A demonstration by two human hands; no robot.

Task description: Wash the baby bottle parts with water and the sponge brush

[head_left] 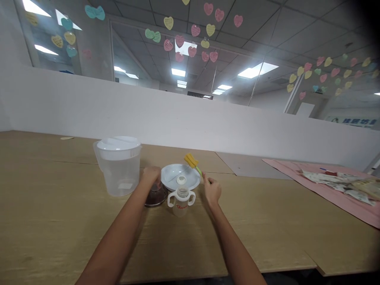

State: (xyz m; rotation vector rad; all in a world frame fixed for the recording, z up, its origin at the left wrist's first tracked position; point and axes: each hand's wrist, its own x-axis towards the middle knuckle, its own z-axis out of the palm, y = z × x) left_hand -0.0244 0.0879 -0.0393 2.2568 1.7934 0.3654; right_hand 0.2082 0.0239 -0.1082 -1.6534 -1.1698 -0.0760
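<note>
My right hand (212, 190) is closed around the green handle of a bottle brush. Its yellow sponge head (190, 160) points up and left, above the right rim of a white plate (194, 181). My left hand (152, 175) grips the top of a dark brown see-through bowl (156, 196), which seems to stand upside down; part of the fingers is hidden. Between my hands, in front of the plate, stands a clear baby bottle (180, 206) with two white handles, open at the top. On the plate lies a small white bottle cap part (181, 180).
A clear plastic pitcher (121, 174) with a white lid stands left of my left hand. Far right, a pink cloth (320, 186) carries crumpled packaging (341, 184). A grey sheet (255, 166) lies toward the white wall (178, 122). The wooden table's front edge is near.
</note>
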